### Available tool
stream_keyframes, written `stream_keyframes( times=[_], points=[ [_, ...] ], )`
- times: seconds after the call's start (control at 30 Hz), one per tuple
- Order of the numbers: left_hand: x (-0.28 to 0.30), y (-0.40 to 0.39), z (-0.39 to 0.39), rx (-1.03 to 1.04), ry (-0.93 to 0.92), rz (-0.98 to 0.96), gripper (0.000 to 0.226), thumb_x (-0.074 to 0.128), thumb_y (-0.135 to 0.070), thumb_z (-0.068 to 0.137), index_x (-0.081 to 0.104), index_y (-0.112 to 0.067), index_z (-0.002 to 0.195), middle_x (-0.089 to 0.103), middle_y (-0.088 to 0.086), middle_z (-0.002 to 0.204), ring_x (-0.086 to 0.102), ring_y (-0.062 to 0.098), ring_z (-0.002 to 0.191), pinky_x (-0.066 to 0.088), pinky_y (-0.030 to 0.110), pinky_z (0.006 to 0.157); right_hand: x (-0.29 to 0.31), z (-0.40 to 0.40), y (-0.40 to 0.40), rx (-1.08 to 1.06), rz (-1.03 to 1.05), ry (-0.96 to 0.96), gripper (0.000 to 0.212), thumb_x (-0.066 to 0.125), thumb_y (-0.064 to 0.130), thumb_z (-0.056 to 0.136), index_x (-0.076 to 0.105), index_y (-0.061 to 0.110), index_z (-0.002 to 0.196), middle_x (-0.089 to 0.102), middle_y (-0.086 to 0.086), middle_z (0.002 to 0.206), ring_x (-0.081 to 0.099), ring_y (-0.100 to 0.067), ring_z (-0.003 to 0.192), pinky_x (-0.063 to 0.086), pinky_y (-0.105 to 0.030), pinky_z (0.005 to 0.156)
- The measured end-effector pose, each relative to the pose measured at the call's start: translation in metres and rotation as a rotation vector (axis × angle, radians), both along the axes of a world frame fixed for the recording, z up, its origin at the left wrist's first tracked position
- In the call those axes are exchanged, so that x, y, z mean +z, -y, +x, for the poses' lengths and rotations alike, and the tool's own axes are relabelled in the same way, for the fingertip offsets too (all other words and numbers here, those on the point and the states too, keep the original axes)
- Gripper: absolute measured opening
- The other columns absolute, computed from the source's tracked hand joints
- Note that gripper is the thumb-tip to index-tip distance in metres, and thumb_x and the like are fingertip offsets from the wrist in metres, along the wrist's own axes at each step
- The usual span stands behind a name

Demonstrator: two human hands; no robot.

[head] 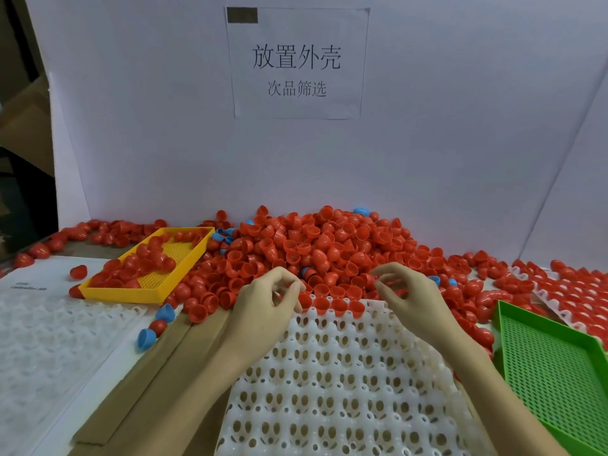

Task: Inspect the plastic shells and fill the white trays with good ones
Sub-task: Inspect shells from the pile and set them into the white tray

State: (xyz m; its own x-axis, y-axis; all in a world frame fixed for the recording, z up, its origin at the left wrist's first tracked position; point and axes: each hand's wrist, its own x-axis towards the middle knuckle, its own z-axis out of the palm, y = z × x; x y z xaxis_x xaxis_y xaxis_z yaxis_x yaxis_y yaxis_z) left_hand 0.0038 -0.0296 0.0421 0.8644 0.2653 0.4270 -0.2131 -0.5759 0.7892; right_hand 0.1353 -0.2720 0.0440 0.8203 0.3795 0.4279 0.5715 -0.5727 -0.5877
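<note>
Two hands, the left and right, hover with fingers loosely curled, gripping nothing, over the far row of a dimpled white tray, glossy red domed shells heaped at 12 o'clock, yellow mesh basket at 10.

White backing wall with a taped paper sign; brown cardboard boxes far left.

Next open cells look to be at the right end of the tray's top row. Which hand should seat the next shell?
Probably the right hand: it hovers over the white tray at that end, beside the red shells. The left hand sits over the filled left end.
</note>
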Motion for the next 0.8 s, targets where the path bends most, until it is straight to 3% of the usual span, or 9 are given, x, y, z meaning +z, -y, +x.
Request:
stream_keyframes(
  times=[0.17,0.27,0.37,0.47,0.6,0.8],
  points=[
    [-0.001,-0.001,0.002,0.010,-0.008,0.019,0.017,0.059,-0.022,0.104,0.068,-0.028,0.091,0.072,-0.016,0.077,0.070,0.018,0.068,0.060,0.043,0.066,0.005,0.039,-0.035,-0.016,-0.225,0.094,0.038,0.065,0.016,0.100,0.064,0.026,0.136,0.062,0.003,0.122,0.062,-0.012,0.106,0.048,-0.021,0.092],
    [-0.002,-0.003,0.002,0.026,-0.006,0.032,0.018,0.059,-0.020,0.103,0.068,-0.028,0.090,0.072,-0.016,0.075,0.069,0.010,0.066,0.057,0.028,0.063,0.003,0.054,-0.053,-0.035,-0.390,0.072,0.043,0.067,0.022,0.099,0.060,0.027,0.141,0.056,-0.004,0.123,0.060,-0.023,0.111,0.052,-0.033,0.097],
    [-0.001,-0.005,0.002,0.032,-0.007,0.022,0.017,0.060,-0.018,0.103,0.070,-0.025,0.091,0.072,-0.013,0.073,0.061,0.000,0.056,0.047,0.015,0.055,-0.005,0.061,-0.066,-0.079,-0.501,0.076,0.040,0.071,0.022,0.095,0.062,0.024,0.134,0.049,-0.008,0.123,0.058,-0.030,0.109,0.056,-0.041,0.092],
    [-0.001,-0.006,0.002,0.032,-0.010,0.011,0.017,0.060,-0.018,0.103,0.070,-0.025,0.092,0.072,-0.014,0.074,0.058,-0.001,0.053,0.046,0.013,0.056,-0.006,0.062,-0.067,-0.120,-0.388,0.079,0.030,0.071,0.014,0.093,0.066,0.019,0.123,0.051,-0.004,0.114,0.059,-0.028,0.102,0.052,-0.035,0.083],
    [0.001,-0.006,0.002,0.035,0.002,0.013,0.017,0.060,-0.020,0.103,0.069,-0.028,0.091,0.072,-0.016,0.075,0.060,0.001,0.054,0.049,0.017,0.057,0.003,0.052,-0.048,-0.140,-0.179,0.041,0.025,0.078,0.020,0.090,0.070,0.021,0.114,0.058,-0.002,0.105,0.057,-0.017,0.089,0.049,-0.026,0.079],
    [0.005,0.003,-0.002,-0.083,-0.036,-0.119,0.005,0.069,-0.025,0.099,0.072,-0.028,0.100,0.074,-0.010,0.087,0.072,0.010,0.068,0.059,0.026,0.063,0.023,-0.005,-0.009,0.080,0.241,-0.160,0.028,0.084,0.032,0.084,0.073,0.042,0.108,0.072,0.015,0.104,0.069,0.001,0.093,0.054,-0.011,0.072]
  ],
)
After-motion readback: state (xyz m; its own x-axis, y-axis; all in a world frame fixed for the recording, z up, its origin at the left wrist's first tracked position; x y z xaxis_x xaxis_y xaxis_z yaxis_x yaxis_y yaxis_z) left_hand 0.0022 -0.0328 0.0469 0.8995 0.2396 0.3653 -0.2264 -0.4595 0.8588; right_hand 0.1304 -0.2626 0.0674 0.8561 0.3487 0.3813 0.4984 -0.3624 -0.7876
